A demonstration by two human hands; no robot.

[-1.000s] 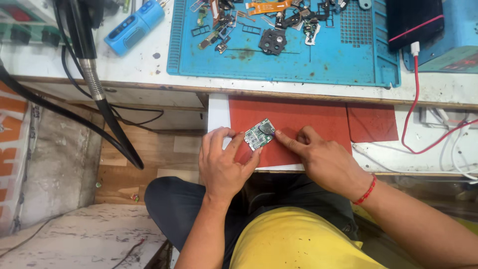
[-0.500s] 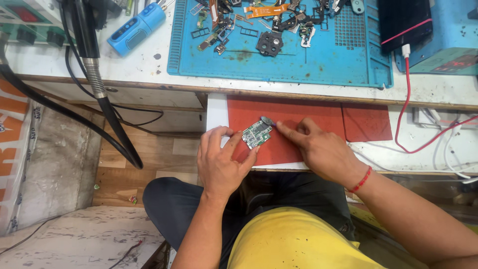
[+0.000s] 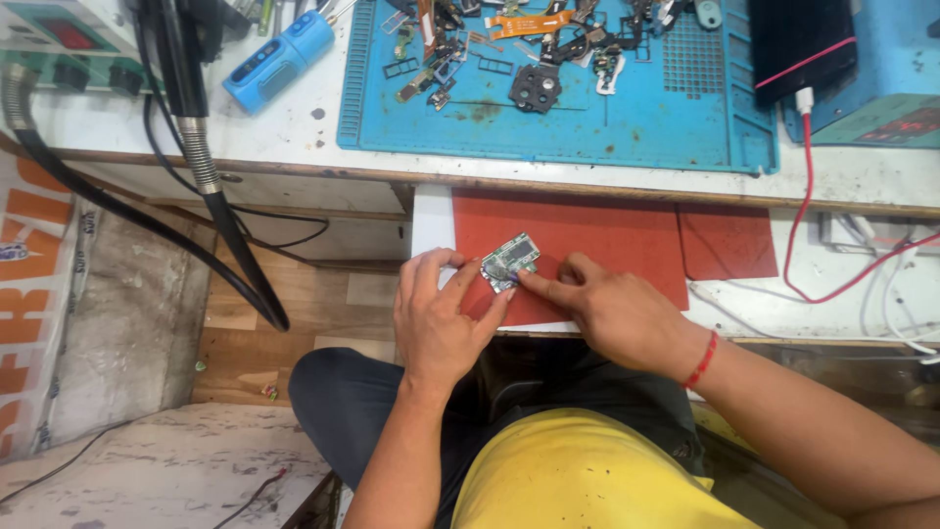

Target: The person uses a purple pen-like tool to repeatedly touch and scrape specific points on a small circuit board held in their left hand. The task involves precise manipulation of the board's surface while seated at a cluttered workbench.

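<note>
On red mat (image 3: 607, 235): left hand (image 3: 441, 318) grip clamped on circuit board (image 3: 509, 261); right hand (image 3: 612, 309) fingertip presses it.

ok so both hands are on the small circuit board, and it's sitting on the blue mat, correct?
Not quite. The head view shows the left hand and right hand on the small circuit board, but it sits on the red mat on the pull-out shelf. The blue mat lies farther back on the bench and holds loose parts.
</note>
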